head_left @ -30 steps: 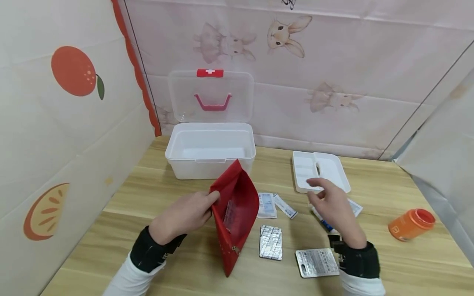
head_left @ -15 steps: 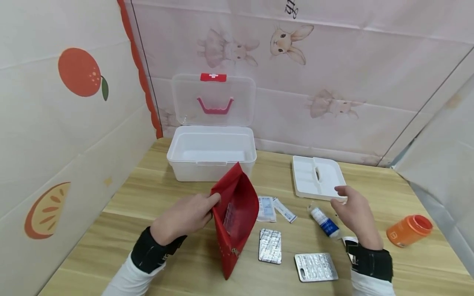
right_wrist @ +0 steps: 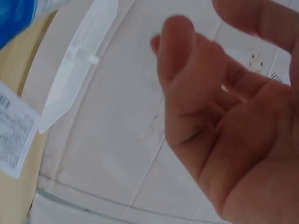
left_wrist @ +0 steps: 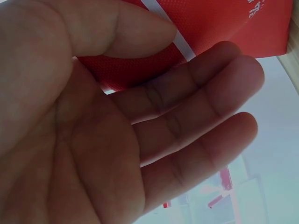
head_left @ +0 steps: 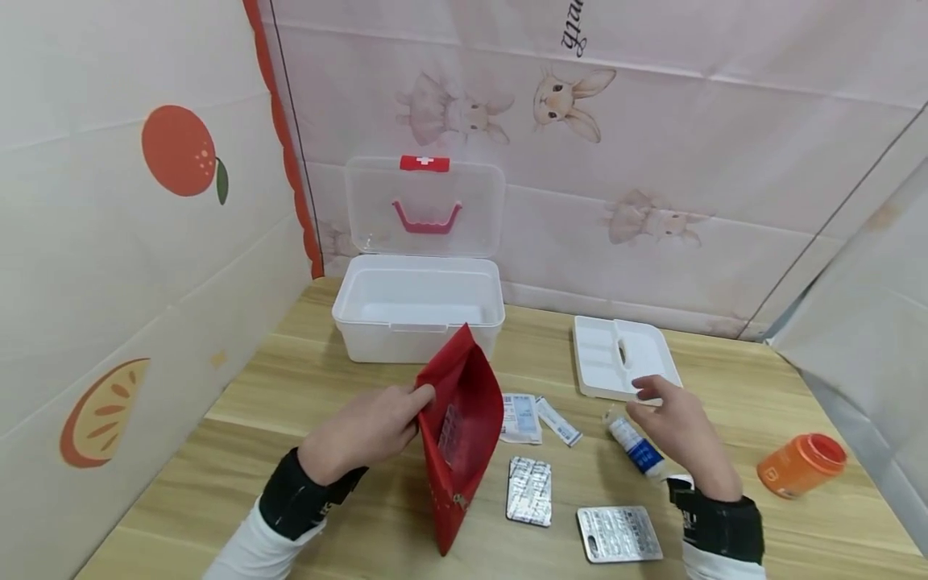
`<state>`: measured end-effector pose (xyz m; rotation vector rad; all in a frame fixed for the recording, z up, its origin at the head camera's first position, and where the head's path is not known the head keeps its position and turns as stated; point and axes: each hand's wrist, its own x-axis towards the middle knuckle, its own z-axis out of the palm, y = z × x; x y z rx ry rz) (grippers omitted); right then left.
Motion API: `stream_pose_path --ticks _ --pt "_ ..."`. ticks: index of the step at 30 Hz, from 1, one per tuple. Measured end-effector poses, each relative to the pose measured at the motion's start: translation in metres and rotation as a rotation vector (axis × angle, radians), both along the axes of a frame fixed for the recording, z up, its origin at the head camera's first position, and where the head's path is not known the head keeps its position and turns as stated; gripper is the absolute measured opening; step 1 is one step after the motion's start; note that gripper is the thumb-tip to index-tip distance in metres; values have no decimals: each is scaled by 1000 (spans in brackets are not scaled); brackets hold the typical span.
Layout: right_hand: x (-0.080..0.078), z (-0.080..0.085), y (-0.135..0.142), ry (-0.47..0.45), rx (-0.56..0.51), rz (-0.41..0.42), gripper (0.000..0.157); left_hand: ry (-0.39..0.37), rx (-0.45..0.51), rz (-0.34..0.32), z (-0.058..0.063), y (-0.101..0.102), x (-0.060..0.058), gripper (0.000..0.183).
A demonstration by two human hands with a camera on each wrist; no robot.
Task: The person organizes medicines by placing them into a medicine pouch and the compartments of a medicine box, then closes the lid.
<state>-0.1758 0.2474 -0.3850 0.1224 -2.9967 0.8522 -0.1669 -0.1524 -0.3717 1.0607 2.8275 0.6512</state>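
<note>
My left hand [head_left: 373, 427] pinches the edge of a red zip pouch [head_left: 448, 379], which stands tilted with its mouth gaping; a clear item with printing shows inside. In the left wrist view the pouch's red fabric [left_wrist: 210, 23] lies past the thumb. Held above the table at the right, my right hand [head_left: 685, 431] has loosely bent fingers and nothing in them. Nearest to it lies a blue-and-white bottle [head_left: 638, 447]. A white printed packet [right_wrist: 16, 135] shows in the right wrist view, mostly covered by the wrist in the head view.
Behind the pouch stands an open white first-aid box [head_left: 420, 342], lid raised. A divided white tray [head_left: 598, 350] lies right of it. Two blister packs [head_left: 529, 491], small paper sachets [head_left: 520, 419] and a tipped orange bottle [head_left: 801, 465] are spread across the table.
My right hand has moved right and nearer, off the blue-and-white bottle, then slightly back left. The left hand keeps its hold on the pouch. The head view has tilted slightly upward.
</note>
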Motion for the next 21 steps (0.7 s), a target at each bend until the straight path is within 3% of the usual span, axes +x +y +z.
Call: stream_pose_path --ticks 5,9,15,21 --pt "5 -4 -26 -15 4 152 25 -11 -1 -3 1 2 0 19" --pt "9 -5 -49 -81 25 341 21 -1 3 -4 1 1 2 18" --pt "19 -11 -77 -197 77 601 47 28 -9 -6 -1 0 3 19" --pt "25 -24 -98 -273 175 666 61 7 -2 -5 0 1 1 18"
